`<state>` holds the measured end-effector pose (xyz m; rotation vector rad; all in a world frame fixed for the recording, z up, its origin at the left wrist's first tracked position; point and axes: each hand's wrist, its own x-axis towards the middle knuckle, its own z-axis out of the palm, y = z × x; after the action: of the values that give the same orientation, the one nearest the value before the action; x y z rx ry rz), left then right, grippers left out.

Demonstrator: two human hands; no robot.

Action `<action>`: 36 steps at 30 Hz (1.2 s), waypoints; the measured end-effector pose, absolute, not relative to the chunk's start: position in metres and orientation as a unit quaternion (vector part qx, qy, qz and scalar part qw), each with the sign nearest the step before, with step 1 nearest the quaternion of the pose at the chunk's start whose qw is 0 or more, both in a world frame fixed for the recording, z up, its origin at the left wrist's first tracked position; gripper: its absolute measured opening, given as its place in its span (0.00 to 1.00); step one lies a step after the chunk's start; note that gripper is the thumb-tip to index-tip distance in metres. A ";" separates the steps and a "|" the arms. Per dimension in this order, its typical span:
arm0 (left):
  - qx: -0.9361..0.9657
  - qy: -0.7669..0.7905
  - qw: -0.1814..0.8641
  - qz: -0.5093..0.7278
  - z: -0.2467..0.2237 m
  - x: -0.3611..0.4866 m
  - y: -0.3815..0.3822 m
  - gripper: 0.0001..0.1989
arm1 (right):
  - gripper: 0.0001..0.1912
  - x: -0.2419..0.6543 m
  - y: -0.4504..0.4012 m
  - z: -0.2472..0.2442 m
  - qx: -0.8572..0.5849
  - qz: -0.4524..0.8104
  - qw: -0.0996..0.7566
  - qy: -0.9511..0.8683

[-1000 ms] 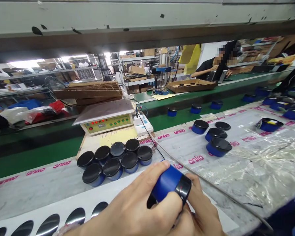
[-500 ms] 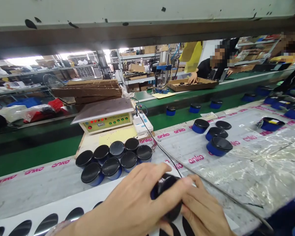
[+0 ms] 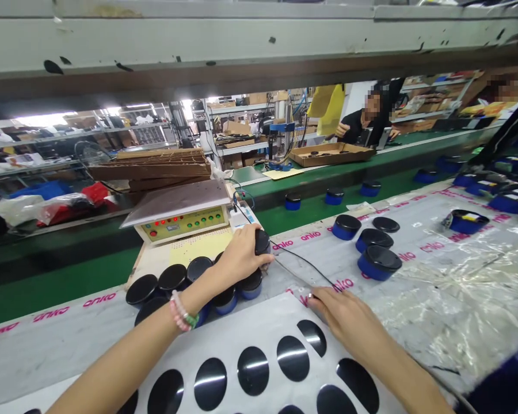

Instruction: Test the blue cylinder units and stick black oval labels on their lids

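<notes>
My left hand point(image 3: 240, 253) is closed on a round blue case with a glossy black top point(image 3: 262, 242), at the right end of a cluster of similar cases point(image 3: 172, 278). The cluster is partly hidden by my left forearm. My right hand point(image 3: 343, 313) is low over the bench, fingers drawn together by the grey cable; a tiny shiny spot shows at its fingertips, too small to name. Between my arms lies a white sheet point(image 3: 237, 333) bearing several black oval stickers point(image 3: 252, 371), some partly hidden by my right arm.
A control box with lit buttons point(image 3: 185, 221) stands behind the cluster. More blue cases point(image 3: 380, 263) sit on the plastic-covered bench point(image 3: 440, 287) to the right. Beyond runs a green conveyor point(image 3: 271, 215) carrying cases. A co-worker point(image 3: 366, 123) sits behind a cardboard tray point(image 3: 332, 154).
My left hand has carried the case forward and left, from between both hands to the cluster. My right hand has parted from it. The sticker sheet is more exposed.
</notes>
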<state>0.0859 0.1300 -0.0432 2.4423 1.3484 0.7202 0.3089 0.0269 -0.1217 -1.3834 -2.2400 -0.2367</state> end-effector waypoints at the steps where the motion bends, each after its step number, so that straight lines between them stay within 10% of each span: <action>1: 0.841 0.468 0.139 0.233 -0.050 0.087 0.138 0.25 | 0.16 0.312 0.029 -0.124 -0.516 -0.096 0.254 -0.812; 11: 0.859 0.397 0.218 0.237 -0.034 0.151 0.127 0.19 | 0.13 0.324 0.026 -0.135 -0.506 -0.068 0.319 -0.799; 19: 0.827 0.297 0.441 0.185 -0.076 0.313 0.139 0.45 | 0.15 0.320 0.012 -0.128 -0.432 -0.005 0.361 -0.827; 26: 0.699 0.261 0.632 0.210 -0.014 0.204 0.112 0.27 | 0.11 0.334 -0.018 -0.083 -0.429 0.096 0.539 -0.718; 36: 0.370 0.227 0.850 0.297 -0.006 0.099 0.039 0.17 | 0.09 0.279 -0.016 -0.048 -0.427 0.045 0.508 -0.747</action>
<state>0.0986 0.0390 -0.0057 0.7792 0.4778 0.6265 0.2791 -0.0160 -0.0479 -1.0282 -1.8004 0.1076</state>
